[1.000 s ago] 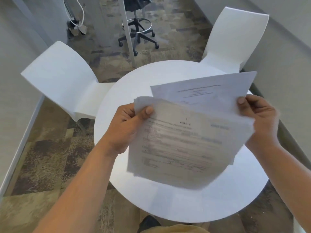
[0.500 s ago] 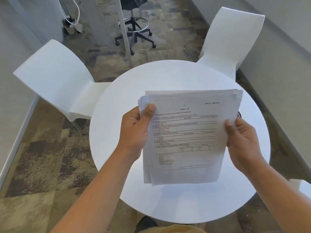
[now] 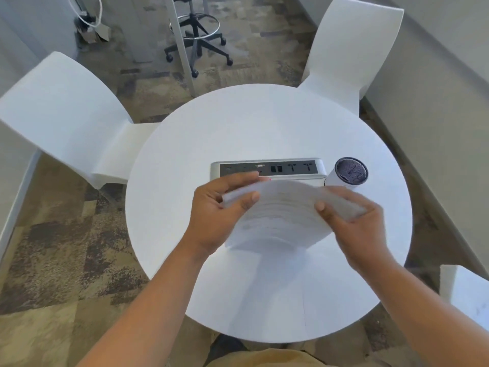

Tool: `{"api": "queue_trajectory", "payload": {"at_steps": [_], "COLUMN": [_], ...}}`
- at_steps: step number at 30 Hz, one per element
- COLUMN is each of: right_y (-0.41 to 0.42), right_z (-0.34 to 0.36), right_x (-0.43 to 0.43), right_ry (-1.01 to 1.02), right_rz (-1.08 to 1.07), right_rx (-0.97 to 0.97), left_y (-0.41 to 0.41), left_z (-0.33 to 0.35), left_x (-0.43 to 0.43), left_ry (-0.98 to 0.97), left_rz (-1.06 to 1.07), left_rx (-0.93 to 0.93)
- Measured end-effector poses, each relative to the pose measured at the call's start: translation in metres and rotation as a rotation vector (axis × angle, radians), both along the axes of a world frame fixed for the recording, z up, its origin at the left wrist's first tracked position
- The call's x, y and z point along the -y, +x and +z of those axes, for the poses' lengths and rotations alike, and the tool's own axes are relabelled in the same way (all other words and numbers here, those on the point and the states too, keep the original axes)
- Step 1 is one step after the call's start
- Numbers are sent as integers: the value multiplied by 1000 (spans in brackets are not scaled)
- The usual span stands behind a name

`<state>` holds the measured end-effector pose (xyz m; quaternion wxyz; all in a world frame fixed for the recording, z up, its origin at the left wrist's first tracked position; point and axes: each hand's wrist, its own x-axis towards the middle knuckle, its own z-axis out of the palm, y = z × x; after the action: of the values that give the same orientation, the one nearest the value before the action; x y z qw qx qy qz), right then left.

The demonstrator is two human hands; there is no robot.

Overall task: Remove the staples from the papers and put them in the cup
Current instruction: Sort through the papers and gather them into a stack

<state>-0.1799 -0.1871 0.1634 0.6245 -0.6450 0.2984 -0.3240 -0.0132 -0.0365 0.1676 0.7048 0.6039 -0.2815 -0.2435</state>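
Gripping the papers (image 3: 280, 215) with both hands, left hand (image 3: 217, 210) and right hand (image 3: 354, 223) clamped on opposite edges, stack low over the table (image 3: 185, 154), I reckon to square it; cup (image 3: 348, 173) just beyond for staples

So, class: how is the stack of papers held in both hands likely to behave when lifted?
Probably floppy: the papers arch upward between the left hand and right hand. Likely to slide apart, since the sheet edges already look fanned. Seemingly light, as the fingers alone hold it above the table.
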Motion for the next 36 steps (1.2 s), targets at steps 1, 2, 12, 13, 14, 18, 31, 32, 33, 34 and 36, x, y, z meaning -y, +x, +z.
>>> {"api": "queue_trajectory", "payload": {"at_steps": [1,2,12,13,14,18,31,32,33,34,36], "right_y": [-1,-3,-17,-16,-16,-15,-19,-19,-19,-19,-18], "right_z": [-6,-14,-27,-26,-29,-51,-53,-47,-38,-25,4], "right_x": [-1,-1,4,3,2,-2,-8,-4,2,8,17], "right_ry": [17,33,-32,-38,-29,42,-22,-85,-169,-274,-517], "right_rz": [16,22,-34,-28,-17,42,65,-1,-68,-123,-95], "right_rx": [-31,-58,-136,-125,-129,-220,-315,-339,-340,-343,-374], "left_y": [-2,-4,-10,-10,-11,-13,-22,-19,-14,-9,1], "left_z": [-9,-16,-3,-2,-4,-34,-55,-53,-49,-44,-30], "left_x": [0,0,-6,-7,-7,-5,-11,-12,-13,-14,-15], "left_ry": [56,101,10,10,28,211,279,294,300,306,347], "left_rz": [0,6,80,87,85,53,21,13,1,-18,-72], "left_rx": [-6,-15,71,90,99,34,45,113,227,370,657]}}
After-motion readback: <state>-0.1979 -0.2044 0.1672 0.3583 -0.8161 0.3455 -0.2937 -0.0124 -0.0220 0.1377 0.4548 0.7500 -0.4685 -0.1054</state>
